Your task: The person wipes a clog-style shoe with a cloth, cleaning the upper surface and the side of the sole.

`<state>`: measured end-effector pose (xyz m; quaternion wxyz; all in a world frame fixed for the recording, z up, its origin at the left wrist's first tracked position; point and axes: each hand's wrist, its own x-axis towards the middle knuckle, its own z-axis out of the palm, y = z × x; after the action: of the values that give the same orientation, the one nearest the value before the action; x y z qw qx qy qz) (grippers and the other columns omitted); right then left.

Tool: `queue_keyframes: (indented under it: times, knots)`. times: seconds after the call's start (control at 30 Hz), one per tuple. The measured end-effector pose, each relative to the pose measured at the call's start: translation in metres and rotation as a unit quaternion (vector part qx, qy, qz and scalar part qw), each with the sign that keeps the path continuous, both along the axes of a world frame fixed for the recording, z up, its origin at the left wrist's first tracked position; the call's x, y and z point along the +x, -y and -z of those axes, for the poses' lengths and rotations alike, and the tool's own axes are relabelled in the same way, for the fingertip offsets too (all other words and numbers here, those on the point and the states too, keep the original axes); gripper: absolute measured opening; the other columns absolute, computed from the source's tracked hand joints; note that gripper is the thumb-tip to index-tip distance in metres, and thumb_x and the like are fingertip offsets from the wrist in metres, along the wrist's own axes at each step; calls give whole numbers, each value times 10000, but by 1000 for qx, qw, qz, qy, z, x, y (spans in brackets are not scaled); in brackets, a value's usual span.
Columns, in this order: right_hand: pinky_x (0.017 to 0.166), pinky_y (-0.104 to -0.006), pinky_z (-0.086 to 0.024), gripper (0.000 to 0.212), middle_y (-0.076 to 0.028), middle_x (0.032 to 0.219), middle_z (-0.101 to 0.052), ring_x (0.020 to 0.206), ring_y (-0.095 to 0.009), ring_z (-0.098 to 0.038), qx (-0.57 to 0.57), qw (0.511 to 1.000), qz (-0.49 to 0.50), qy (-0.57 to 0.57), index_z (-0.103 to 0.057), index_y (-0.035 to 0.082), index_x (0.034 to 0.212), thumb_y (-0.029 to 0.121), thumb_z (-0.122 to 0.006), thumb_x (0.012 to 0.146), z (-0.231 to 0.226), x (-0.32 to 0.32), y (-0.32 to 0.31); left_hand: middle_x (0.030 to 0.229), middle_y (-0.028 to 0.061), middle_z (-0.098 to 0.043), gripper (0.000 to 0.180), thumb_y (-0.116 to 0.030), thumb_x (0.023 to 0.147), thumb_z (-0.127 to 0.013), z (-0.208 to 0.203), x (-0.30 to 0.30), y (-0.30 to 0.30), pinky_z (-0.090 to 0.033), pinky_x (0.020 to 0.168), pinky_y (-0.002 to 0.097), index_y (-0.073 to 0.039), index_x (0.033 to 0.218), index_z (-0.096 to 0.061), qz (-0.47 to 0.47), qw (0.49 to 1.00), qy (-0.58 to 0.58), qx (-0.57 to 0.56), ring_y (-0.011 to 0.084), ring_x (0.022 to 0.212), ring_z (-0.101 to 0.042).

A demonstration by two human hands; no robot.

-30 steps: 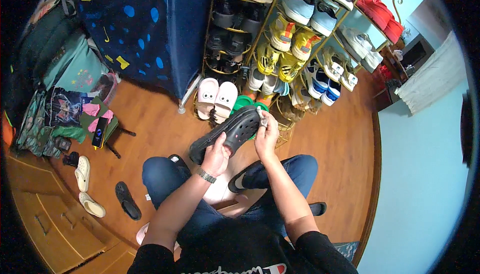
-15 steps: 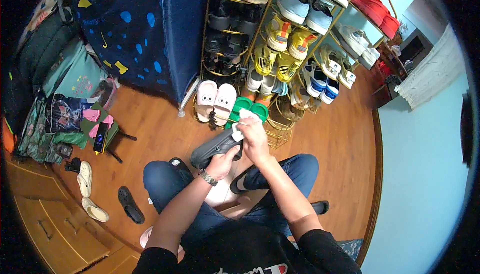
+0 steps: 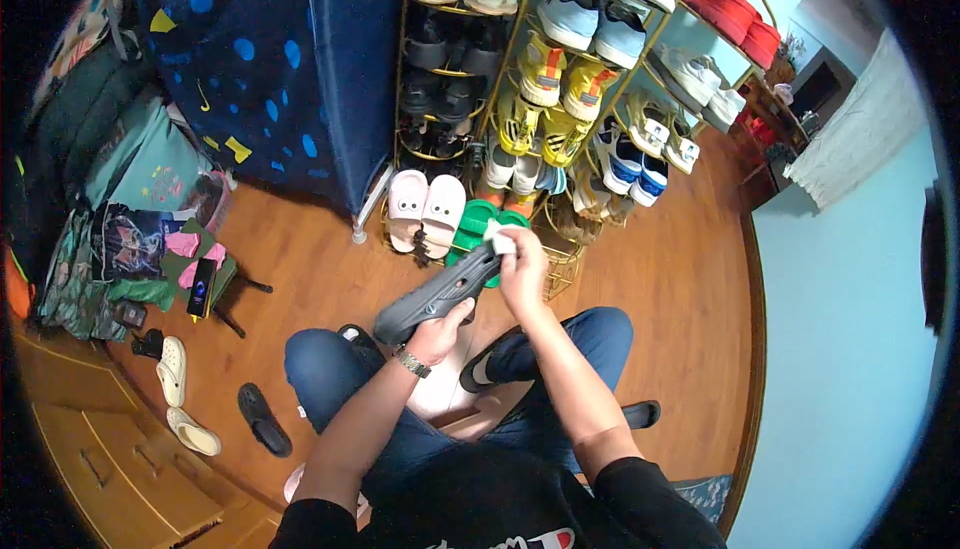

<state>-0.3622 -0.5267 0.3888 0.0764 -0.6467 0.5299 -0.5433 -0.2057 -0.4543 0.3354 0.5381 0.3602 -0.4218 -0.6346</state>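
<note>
A dark grey clog [image 3: 420,307] is held up in front of my knees, its side with oval openings showing. My left hand [image 3: 438,337] grips it from below, the thumb pressed against its side. At the clog's far right end, my right hand [image 3: 524,274] pinches a white wipe [image 3: 503,242] that touches the rim; part of the wipe is hidden by the fingers. On the floor to the left lies a similar dark clog [image 3: 263,419], beside two cream clogs [image 3: 172,371].
Gold wire racks [image 3: 530,9] full of shoes stand ahead. Pink slippers [image 3: 440,214] and green slippers [image 3: 472,229] sit at their foot. A blue fabric wardrobe [image 3: 350,99] rises at left. A small folding stool [image 3: 225,274] carries a phone [image 3: 201,287]. Wooden drawers [image 3: 110,449] are at lower left.
The clog has turned in my left hand, so its side openings now show. My right hand has shifted slightly to the right with the wipe, fingers lower than before.
</note>
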Motion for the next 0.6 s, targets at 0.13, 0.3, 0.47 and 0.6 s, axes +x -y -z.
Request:
queue_keyframes:
  times: [0.13,0.3,0.47,0.6]
  knots:
    - [884,-435,-520,349,-158,1010,-662,989,-368,-641,-43,957,-246,-147,-647,38,1009,-103,-601,693,-8,37,-37,1244,47,-596,335,-112,996,-570,40,6,11,-452,991,295,-25,1319,-545,5,999,-23,-43,146,1136,-558]
    - [869,-435,-507,342,-159,989,-657,1005,-367,-624,-56,951,-247,-177,-636,37,1037,-61,-620,710,-31,39,-42,1267,32,-591,359,-79,993,-565,27,4,4,-440,1018,299,-44,1348,-524,22,997,-69,11,145,1166,-552]
    - [956,-484,-486,349,-218,1061,-636,1067,-412,-605,-60,984,-16,-166,-629,-5,1018,-118,-556,696,-18,10,-17,1307,49,-594,369,-25,954,-606,8,6,5,-438,1028,304,-16,1321,-561,22,999,-24,-21,145,1176,-556]
    - [964,-470,-488,310,-181,1070,-645,1088,-376,-614,-96,951,-233,-179,-645,9,1011,-97,-590,725,-13,38,-40,1308,53,-581,340,-65,987,-571,29,9,11,-442,1029,315,-32,1325,-553,44,994,-95,11,155,1196,-545]
